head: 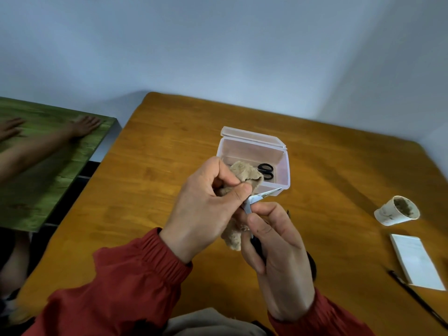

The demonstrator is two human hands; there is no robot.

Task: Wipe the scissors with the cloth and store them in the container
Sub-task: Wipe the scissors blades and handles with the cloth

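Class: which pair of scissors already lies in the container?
The pair whose black handles show inside the clear container; the right hand grips the other pair.

Beige cloth (244,174), black-handled scissors (266,171), clear container (286,166), orange-brown table (169,146), red sleeves (126,282).

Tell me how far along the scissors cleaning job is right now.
Done: one black-handled pair lies in the open container. In hand: the left hand presses the cloth against the blade of a second pair, gripped by the right hand; the blade tip shows grime. Left: finish wiping, then put that pair in the container too.
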